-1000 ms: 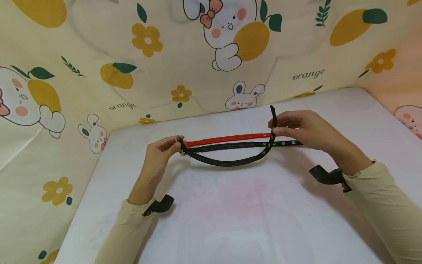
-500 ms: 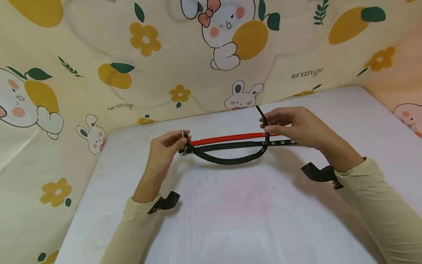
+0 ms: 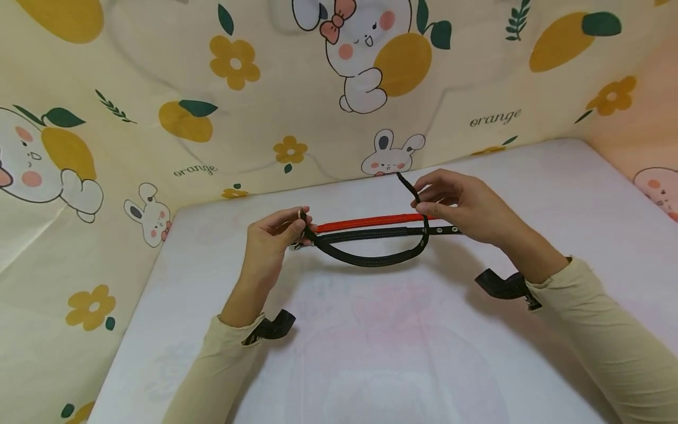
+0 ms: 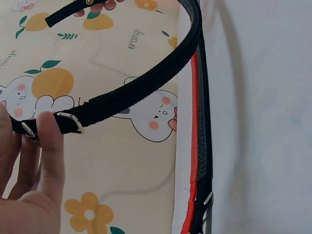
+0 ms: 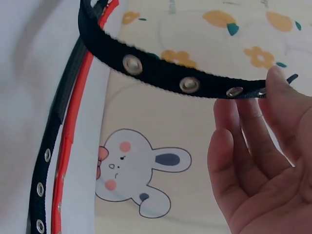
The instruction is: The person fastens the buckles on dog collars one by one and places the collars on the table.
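Observation:
A black collar strap (image 3: 371,259) hangs in a sagging arc above the white table (image 3: 371,353). My left hand (image 3: 275,238) pinches its buckle end, where a metal ring (image 4: 70,122) sits beside my thumb. My right hand (image 3: 455,203) pinches the eyelet end, and the strap tip (image 3: 405,181) sticks up past my fingers. Metal eyelets (image 5: 189,85) run along that end. Beneath the held strap a second black collar (image 3: 371,234) and a red collar (image 3: 371,222) lie flat on the table, side by side.
A cream cloth backdrop (image 3: 212,118) printed with rabbits and oranges walls the table at the back and both sides. Black wrist straps (image 3: 505,285) stick out from my sleeves. The near part of the white table is bare.
Both hands have drawn closer together. The right hand moved left with the eyelet end and the left hand moved slightly right, so the held strap curves in a tighter arc.

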A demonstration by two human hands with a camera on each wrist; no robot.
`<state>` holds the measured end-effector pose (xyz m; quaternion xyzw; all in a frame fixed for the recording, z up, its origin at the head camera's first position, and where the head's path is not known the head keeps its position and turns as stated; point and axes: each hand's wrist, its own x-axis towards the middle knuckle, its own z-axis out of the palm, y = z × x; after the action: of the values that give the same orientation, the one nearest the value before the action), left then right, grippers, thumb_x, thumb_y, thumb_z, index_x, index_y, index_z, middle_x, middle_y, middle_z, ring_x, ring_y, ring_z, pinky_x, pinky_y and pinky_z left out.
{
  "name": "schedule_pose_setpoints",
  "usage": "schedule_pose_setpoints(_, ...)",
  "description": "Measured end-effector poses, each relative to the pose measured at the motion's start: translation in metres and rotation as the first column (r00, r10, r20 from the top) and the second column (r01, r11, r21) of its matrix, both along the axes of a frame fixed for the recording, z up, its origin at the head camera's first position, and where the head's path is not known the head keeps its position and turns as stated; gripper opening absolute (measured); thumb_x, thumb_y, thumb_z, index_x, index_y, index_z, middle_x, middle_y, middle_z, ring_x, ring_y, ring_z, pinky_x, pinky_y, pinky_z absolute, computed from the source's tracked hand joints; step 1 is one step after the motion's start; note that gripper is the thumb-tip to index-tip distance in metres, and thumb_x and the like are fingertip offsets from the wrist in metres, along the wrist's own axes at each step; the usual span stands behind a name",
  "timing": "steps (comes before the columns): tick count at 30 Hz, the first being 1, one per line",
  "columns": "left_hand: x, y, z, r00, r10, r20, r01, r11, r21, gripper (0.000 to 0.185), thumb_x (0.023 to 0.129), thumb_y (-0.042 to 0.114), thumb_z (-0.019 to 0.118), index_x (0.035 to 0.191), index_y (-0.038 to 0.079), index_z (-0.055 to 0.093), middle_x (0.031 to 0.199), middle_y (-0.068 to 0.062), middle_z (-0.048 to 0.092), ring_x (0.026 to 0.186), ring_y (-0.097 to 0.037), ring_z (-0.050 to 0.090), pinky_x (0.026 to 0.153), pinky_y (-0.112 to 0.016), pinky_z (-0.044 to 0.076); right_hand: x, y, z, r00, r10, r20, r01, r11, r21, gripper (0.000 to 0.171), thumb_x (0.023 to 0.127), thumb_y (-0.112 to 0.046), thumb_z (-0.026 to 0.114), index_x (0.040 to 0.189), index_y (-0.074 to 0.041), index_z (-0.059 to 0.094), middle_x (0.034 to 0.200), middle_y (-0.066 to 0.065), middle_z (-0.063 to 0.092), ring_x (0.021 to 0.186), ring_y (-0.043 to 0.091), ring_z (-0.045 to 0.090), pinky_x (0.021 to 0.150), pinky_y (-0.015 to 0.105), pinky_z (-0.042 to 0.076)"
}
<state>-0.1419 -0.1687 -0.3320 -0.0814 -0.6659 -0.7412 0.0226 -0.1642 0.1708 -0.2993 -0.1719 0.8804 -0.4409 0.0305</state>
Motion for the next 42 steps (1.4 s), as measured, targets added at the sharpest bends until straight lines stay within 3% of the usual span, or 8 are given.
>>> schedule_pose_setpoints(9, 0.001, 0.004, -0.003, 0.999, -0.025, 0.038, 0.025, 1.0, -0.005, 0.025, 0.089, -0.003, 0.068, 0.115, -0.005, 0.069, 0.092, -0.005, 0.075, 0.086, -0.016, 0.071, 0.071, -0.026, 0.06, 0.003, -0.006, -0.007, 0.998, 0.042, -0.044, -0.044, 0.997, -0.055, 0.027, 0.093, -0.023, 0.071, 0.12, -0.018, 0.067, 0.101, 0.002, 0.072, 0.092, 0.007, 0.066, 0.083, 0.018, 0.051)
schedule_pose_setpoints(16, 0.002, 0.012, -0.007, 0.996, -0.031, 0.085, 0.036, 0.997, -0.064, 0.035, 0.089, 0.002, 0.07, 0.121, -0.011, 0.064, 0.092, 0.0, 0.075, 0.089, -0.015, 0.069, 0.076, -0.024, 0.059, 0.008, -0.008, -0.008, 0.999, 0.028, -0.026, -0.029, 0.999, -0.043, 0.026, 0.093, -0.027, 0.071, 0.119, -0.023, 0.069, 0.104, 0.0, 0.072, 0.094, 0.008, 0.066, 0.082, 0.019, 0.051)
schedule_pose_setpoints(31, 0.004, 0.013, -0.006, 0.998, -0.015, 0.06, 0.021, 0.995, -0.096, 0.033, 0.091, 0.003, 0.069, 0.121, -0.01, 0.064, 0.094, 0.002, 0.074, 0.088, -0.013, 0.068, 0.078, -0.024, 0.059, 0.006, -0.016, -0.007, 0.998, 0.058, -0.018, -0.059, 0.998, -0.025, 0.026, 0.093, -0.032, 0.071, 0.119, -0.027, 0.071, 0.104, -0.001, 0.072, 0.095, 0.016, 0.065, 0.079, 0.027, 0.052)
schedule_pose_setpoints(38, 0.004, 0.016, -0.009, 0.999, -0.017, 0.044, 0.022, 0.992, -0.124, 0.034, 0.09, 0.005, 0.071, 0.121, -0.008, 0.065, 0.1, -0.007, 0.074, 0.088, -0.014, 0.067, 0.079, -0.023, 0.059, 0.009, -0.015, -0.007, 0.996, 0.079, -0.035, -0.079, 0.997, 0.006, 0.028, 0.094, -0.037, 0.069, 0.12, -0.026, 0.07, 0.104, 0.0, 0.07, 0.094, 0.018, 0.064, 0.08, 0.029, 0.051)
schedule_pose_setpoints(42, 0.004, 0.019, -0.011, 0.999, -0.031, 0.034, 0.035, 0.991, -0.127, 0.035, 0.089, 0.003, 0.071, 0.121, -0.009, 0.065, 0.096, 0.0, 0.074, 0.087, -0.012, 0.068, 0.078, -0.023, 0.059, 0.01, -0.016, -0.007, 0.996, 0.069, -0.05, -0.069, 0.998, -0.011, 0.025, 0.093, -0.034, 0.071, 0.117, -0.027, 0.072, 0.101, 0.0, 0.07, 0.092, 0.017, 0.063, 0.08, 0.028, 0.051)
